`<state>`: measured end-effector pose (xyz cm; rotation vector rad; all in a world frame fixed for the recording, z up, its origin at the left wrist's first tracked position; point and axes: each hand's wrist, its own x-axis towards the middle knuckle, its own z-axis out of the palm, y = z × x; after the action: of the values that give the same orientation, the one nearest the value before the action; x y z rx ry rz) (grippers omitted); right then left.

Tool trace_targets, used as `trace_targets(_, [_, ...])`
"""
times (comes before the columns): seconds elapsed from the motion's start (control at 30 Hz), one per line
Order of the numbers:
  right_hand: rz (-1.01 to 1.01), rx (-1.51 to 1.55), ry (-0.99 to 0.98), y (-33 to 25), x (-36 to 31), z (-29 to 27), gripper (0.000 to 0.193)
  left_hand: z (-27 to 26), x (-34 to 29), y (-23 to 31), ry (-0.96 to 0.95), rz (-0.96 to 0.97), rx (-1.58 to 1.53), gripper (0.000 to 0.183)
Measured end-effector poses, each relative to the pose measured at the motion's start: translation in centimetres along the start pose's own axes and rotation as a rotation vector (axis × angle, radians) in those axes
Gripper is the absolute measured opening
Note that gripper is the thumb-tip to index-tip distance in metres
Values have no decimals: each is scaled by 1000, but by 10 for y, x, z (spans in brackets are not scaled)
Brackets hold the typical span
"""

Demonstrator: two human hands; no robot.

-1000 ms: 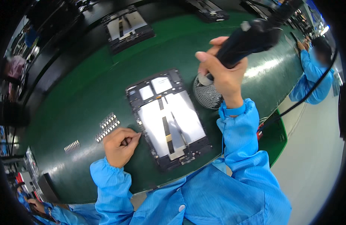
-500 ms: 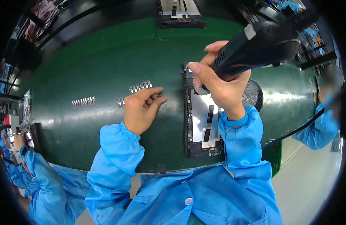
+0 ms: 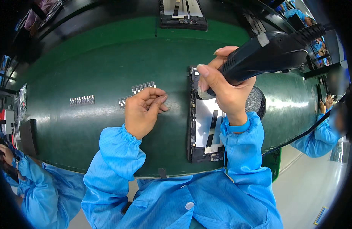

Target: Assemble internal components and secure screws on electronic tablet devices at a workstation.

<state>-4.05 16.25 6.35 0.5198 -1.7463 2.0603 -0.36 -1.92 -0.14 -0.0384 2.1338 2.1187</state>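
Observation:
My right hand [image 3: 231,89] grips a black hot-air gun [image 3: 265,57] with vent slots, a metal nozzle and a thick ribbed cable. The nozzle is over the upper part of an opened tablet-like device [image 3: 208,118], which has a black frame, silver plate and dark strips. To the left, my left hand [image 3: 143,112] is just above the table with thumb and fingers drawn together. Whatever is between the fingertips is too small to make out. Beside it lie two rows of small dark-and-white parts, an upper row [image 3: 144,87] and a lower row [image 3: 123,101], the lower partly covered by the hand.
Another row of small parts [image 3: 82,100] lies farther left on the green table [image 3: 107,141]. A round mesh-topped object [image 3: 255,103] sits right of my right wrist. A second opened device [image 3: 183,15] is at the far edge. Co-workers in blue sleeves [image 3: 42,187] flank the table.
The nozzle has shifted slightly right and down over the device. My left thumb has drawn in toward the fingers. The whole view has shifted a little.

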Motion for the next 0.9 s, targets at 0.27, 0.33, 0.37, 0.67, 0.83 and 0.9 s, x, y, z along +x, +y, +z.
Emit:
trace_targets(0.27, [56, -14, -14, 5, -1, 3, 30, -4, 1, -7, -39, 58, 95, 17])
trace_targets(0.33, [45, -27, -12, 6, -1, 2, 30, -5, 1, -8, -59, 110, 92, 18])
trace_targets(0.37, [34, -40, -10, 6, -1, 2, 30, -5, 1, -9, -59, 109, 92, 18])
trace_targets(0.67, [24, 24, -23, 5, -4, 4, 31, -4, 0, -11, -54, 177, 84, 20])
trace_targets(0.83, [1, 11, -63, -2, -7, 6, 32, 17, -3, 2, -138, 479, 420, 18])
trace_targets(0.9, [4, 3, -71, -5, -9, 7, 32, 23, -3, 4, -134, 474, 437, 21])
